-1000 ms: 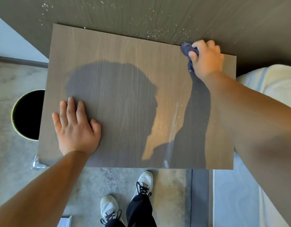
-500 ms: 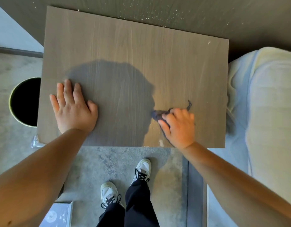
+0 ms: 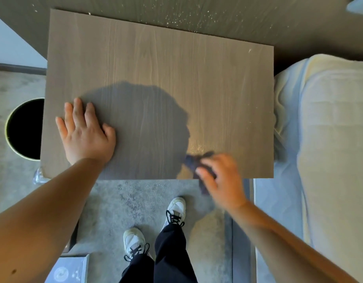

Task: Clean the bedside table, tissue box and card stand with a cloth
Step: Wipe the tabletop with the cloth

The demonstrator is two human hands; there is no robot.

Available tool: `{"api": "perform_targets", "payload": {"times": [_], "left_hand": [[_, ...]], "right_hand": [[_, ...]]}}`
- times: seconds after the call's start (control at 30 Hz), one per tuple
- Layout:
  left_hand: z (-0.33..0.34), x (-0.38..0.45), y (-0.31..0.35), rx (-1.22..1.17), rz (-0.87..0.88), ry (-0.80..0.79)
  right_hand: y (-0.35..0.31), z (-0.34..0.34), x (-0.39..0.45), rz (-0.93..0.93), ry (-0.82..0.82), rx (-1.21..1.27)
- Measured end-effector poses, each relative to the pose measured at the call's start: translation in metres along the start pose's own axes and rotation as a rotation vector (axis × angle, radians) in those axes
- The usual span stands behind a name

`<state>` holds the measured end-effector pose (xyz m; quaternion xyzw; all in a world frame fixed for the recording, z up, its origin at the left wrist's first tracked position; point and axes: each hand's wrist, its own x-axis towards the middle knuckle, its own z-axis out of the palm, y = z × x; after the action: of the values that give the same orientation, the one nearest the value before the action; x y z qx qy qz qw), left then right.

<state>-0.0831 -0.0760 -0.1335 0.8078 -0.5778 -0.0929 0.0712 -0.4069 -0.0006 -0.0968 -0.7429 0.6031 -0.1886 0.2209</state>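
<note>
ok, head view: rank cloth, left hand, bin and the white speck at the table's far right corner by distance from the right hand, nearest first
1. cloth: held in the right hand at the table's front edge.
2. left hand: flat on the table, toward its left.
3. white speck: far right corner.
4. bin: on the floor beyond the table's left edge.

Speck and left hand are fairly close; the blurred right hand makes that pair less certain.

Bright, warm light falls from behind the person, throwing a sharp head-shaped shadow across the centre of the counter point(image 3: 156, 64). A glossy glare patch sits right of centre, just above the right hand point(image 3: 223, 180), which is smeared by motion blur along with the dark cloth point(image 3: 193, 161). The left hand point(image 3: 86, 135) is crisp. Straight edges bow towards the frame's borders.
</note>
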Motion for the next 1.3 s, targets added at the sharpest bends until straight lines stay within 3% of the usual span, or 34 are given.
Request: {"api": "perform_targets", "payload": {"times": [0.2,0.33,0.53,0.67,1.0,1.3], "left_hand": [[0.000,0.000,0.002,0.002,-0.009,-0.002],[-0.001,0.000,0.004,0.002,-0.024,-0.007],[-0.001,0.002,0.007,0.000,-0.025,0.016],[0.000,0.002,0.006,-0.002,-0.030,0.018],[0.000,0.002,0.005,-0.006,-0.003,0.047],[0.005,0.003,0.000,-0.010,0.026,0.071]], "right_hand": [[0.092,-0.074,0.174,0.176,0.256,-0.200],[0.133,-0.088,0.265,0.274,0.235,-0.490],[0.153,-0.080,0.305,0.314,0.158,-0.589],[0.143,-0.071,0.271,0.248,0.143,-0.608],[0.079,-0.019,0.040,0.152,0.105,-0.494],[0.039,0.011,-0.040,0.160,0.100,-0.370]]}}
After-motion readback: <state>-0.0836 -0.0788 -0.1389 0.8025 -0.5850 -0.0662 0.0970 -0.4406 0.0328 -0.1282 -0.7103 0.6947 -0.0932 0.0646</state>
